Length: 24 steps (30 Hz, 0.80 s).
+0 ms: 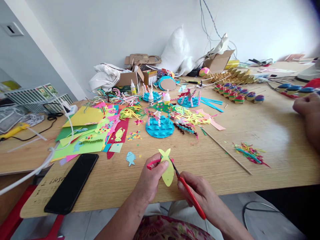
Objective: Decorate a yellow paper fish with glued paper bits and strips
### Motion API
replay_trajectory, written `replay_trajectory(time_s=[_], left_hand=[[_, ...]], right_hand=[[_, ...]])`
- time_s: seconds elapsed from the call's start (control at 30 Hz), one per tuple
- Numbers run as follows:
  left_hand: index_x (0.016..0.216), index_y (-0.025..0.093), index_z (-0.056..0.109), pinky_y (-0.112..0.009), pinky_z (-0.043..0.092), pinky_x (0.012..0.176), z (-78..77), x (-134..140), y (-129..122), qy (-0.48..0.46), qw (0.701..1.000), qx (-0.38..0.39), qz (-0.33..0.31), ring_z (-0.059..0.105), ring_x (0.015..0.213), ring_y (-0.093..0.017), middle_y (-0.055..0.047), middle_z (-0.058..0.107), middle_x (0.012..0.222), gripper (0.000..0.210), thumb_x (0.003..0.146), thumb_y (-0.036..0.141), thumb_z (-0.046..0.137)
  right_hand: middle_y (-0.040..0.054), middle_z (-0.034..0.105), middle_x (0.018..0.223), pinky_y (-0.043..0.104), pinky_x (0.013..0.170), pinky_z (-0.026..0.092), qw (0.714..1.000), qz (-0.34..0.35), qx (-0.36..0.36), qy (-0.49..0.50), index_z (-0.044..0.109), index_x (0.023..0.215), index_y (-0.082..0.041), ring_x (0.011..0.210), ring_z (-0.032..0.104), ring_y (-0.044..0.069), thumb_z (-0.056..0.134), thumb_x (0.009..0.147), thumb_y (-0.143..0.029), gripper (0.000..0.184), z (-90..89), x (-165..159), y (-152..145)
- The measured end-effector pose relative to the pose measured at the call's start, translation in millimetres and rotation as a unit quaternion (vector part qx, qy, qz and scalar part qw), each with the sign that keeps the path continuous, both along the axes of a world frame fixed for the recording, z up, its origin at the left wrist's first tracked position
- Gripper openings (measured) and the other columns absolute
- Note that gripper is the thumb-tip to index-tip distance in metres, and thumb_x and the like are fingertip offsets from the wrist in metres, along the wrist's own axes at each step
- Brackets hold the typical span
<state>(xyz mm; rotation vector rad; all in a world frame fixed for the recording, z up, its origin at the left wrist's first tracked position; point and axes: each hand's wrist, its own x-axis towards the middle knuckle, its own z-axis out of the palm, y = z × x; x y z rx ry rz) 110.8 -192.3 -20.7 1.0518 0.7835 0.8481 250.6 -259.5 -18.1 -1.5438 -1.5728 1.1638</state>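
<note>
My left hand (150,178) pinches a yellow-green paper fish (168,175), its forked tail pointing up. A red-pink paper strip (153,164) is also in this hand, partly behind the fish. My right hand (197,188) is closed round the red handles of a pair of scissors (191,195). The dark blades reach the right edge of the fish near the tail; I cannot tell whether they are parted. On the table left of my hands lies a small blue paper fish (130,158). Beyond them stands a round blue base (160,128) with a paper fish on it.
A black phone (72,183) lies at the front left, near coloured paper sheets (82,125). A thin wooden stick (226,151) and paper scraps (251,153) lie on the right. Glue bottles (151,99) stand farther back. Another person's hand (308,110) rests at the right edge.
</note>
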Motion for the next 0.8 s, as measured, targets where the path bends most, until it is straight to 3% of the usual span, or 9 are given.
replay_trajectory(time_s=[0.8], left_hand=[[0.070,0.015,0.053,-0.021,0.032,0.057,4.7,0.9,-1.4,-0.015,0.999,-0.038,-0.008,0.038,0.058,-0.009,0.003,0.042,0.061,0.018,0.069,0.032,0.058]], right_hand=[[-0.0054,0.039,0.048,0.020,0.042,0.027,1.000,-0.006,0.010,-0.010,0.038,0.058,-0.019,0.046,0.035,0.008,0.042,0.083,-0.045,0.036,-0.3,1.7,-1.0]])
